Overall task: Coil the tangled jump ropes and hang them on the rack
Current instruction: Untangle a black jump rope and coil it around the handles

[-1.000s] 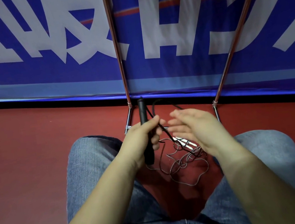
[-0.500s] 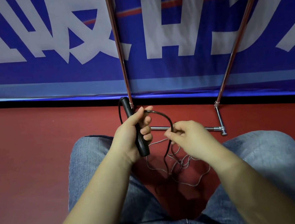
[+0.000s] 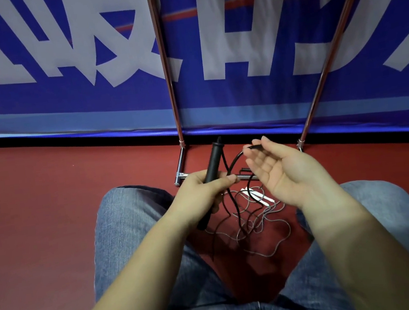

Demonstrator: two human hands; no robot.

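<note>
Gripping black handle [image 3: 212, 164], left hand [image 3: 203, 193]; rack base bar [image 3: 243, 176] behind tangled ropes [image 3: 252, 216]

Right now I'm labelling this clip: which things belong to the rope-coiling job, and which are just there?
Job:
- left hand gripping black rope handle
- right hand, black cord over fingertips
- tangled ropes on floor
- white handles
- metal rack

Just there:
- blue banner
- red floor

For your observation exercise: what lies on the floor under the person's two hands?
A tangle of black and grey rope with white handles on the red floor. The hands and black handle cover part of it.
</note>
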